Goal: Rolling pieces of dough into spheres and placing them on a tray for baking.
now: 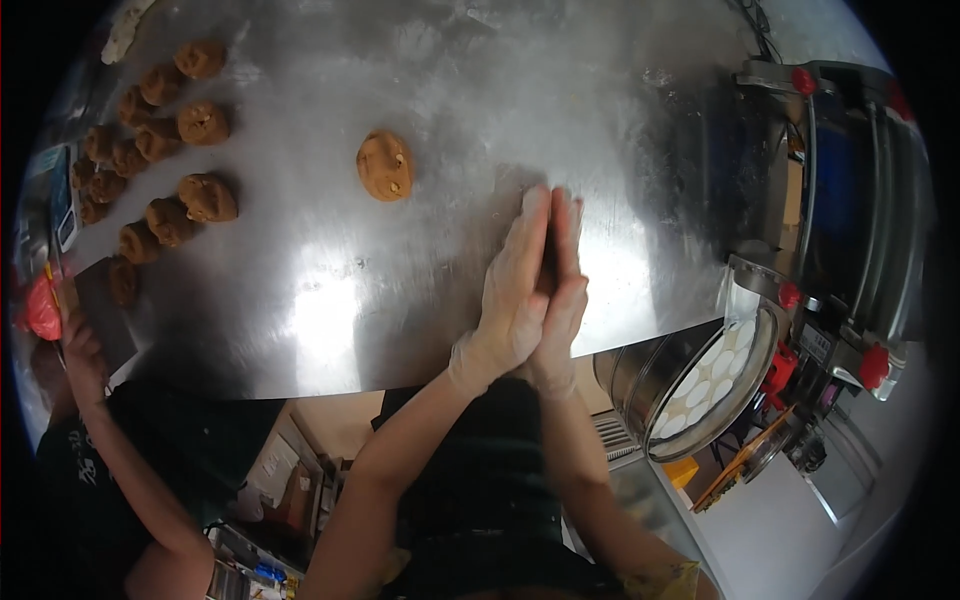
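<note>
My left hand [512,290] and my right hand [566,300], both in thin clear gloves, are held palm to palm over the near part of the metal table [450,260]. Their fingers stretch out straight, pointing away from me. A narrow dark gap shows between the palms, and I make out nothing held in it. Up and to the left of them lies one brown dough lump [385,166] with pale bits in it, apart from both hands.
Several more brown dough lumps [204,123] sit in rows at the left. A co-worker's hand [84,352] is by a dark scraper-like sheet [105,310] at the left edge. A round metal drum [640,385] with white discs and a machine with red knobs [790,294] stand at the right.
</note>
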Demonstrator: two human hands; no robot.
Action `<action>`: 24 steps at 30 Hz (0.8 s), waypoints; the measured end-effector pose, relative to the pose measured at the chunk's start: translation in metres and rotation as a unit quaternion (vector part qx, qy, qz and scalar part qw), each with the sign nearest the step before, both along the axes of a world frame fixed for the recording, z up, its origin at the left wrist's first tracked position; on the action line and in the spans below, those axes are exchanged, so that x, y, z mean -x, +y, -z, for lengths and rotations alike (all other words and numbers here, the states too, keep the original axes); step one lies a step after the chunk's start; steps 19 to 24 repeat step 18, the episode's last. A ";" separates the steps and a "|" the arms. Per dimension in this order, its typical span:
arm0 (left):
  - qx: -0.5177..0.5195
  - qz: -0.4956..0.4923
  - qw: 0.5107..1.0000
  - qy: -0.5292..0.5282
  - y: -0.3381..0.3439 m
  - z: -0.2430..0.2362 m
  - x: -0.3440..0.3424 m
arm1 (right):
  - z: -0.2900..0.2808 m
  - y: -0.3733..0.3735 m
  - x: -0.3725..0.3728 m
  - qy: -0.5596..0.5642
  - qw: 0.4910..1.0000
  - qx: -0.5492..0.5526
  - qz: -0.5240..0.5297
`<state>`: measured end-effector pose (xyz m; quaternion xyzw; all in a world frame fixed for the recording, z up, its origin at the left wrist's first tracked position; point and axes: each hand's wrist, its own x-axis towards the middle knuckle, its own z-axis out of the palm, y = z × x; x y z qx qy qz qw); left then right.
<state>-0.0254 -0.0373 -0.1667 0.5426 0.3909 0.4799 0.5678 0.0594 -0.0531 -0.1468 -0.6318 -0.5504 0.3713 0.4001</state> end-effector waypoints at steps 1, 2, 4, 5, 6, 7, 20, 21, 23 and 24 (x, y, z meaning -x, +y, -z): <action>-0.004 0.001 1.000 -0.002 -0.012 0.001 0.002 | -0.002 0.014 -0.005 -0.012 1.000 -0.019 -0.003; -0.018 -0.013 1.000 0.007 -0.025 0.001 0.007 | -0.006 0.027 -0.010 -0.024 0.999 -0.039 -0.006; -0.042 -0.027 0.999 0.015 -0.027 -0.002 0.024 | -0.021 0.029 -0.022 -0.037 0.997 -0.069 -0.009; -0.055 -0.057 0.993 0.085 -0.023 -0.003 0.039 | -0.029 0.014 -0.031 -0.046 0.999 -0.026 -0.007; -0.066 -0.087 0.982 0.154 -0.022 -0.006 0.049 | -0.034 -0.003 -0.036 -0.055 0.998 0.018 -0.003; -0.072 -0.087 0.982 0.154 -0.021 -0.007 0.054 | -0.033 -0.013 -0.032 -0.068 0.997 -0.014 0.020; -0.074 -0.136 0.966 0.207 -0.020 0.037 0.033 | 0.000 -0.023 -0.024 -0.353 0.931 -0.086 -0.035; -0.074 -0.136 0.966 0.207 -0.020 0.037 0.033 | 0.000 -0.023 -0.024 -0.353 0.931 -0.086 -0.035; -0.074 -0.136 0.966 0.207 -0.020 0.037 0.033 | 0.000 -0.023 -0.024 -0.353 0.931 -0.086 -0.035; -0.074 -0.136 0.966 0.207 -0.020 0.037 0.033 | 0.000 -0.023 -0.024 -0.353 0.931 -0.086 -0.035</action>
